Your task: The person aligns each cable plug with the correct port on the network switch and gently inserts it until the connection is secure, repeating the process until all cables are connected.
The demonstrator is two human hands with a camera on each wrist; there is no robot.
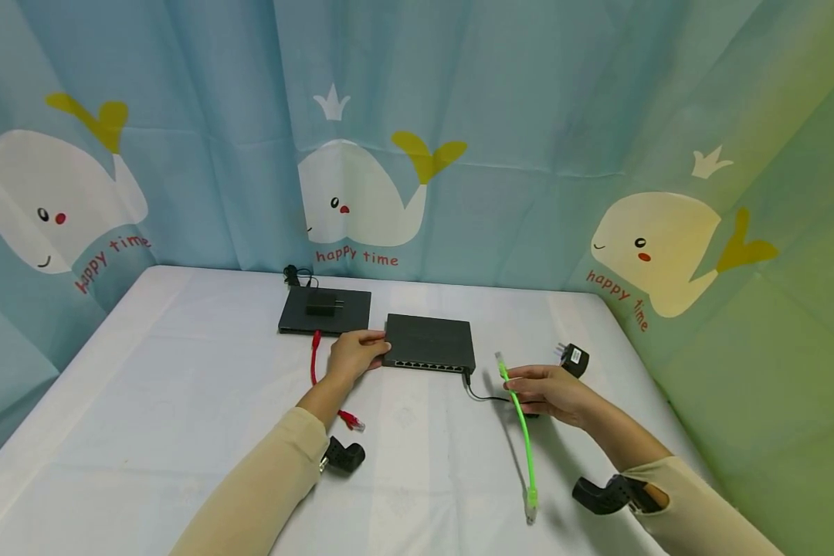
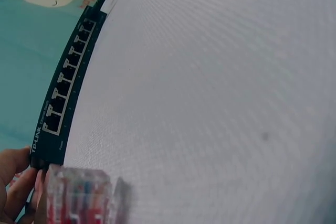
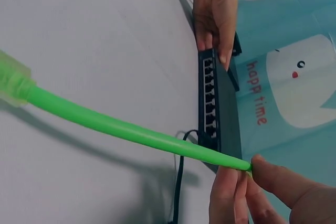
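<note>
A black TP-LINK Ethernet switch (image 1: pixel 428 340) lies on the white table, its row of ports facing the person. My left hand (image 1: pixel 353 357) holds its left end between thumb and fingers. To its right, my right hand (image 1: pixel 554 392) pinches a short green network cable (image 1: pixel 527 444) near its upper plug, above the table. The cable's other plug hangs toward the person, and both plugs are free. In the right wrist view, the green cable (image 3: pixel 121 127) crosses in front of the switch (image 3: pixel 209 98). A thin black power cord (image 1: pixel 486 398) enters the switch's right end.
Left of the switch lies a second flat black box (image 1: pixel 289 315) with a black power adapter (image 1: pixel 321 304) on top. A red network cable (image 1: pixel 313 363) passes beneath the left forearm. Another plug adapter (image 1: pixel 574 361) sits behind the right hand. A whale-print curtain (image 1: pixel 514 232) surrounds the table.
</note>
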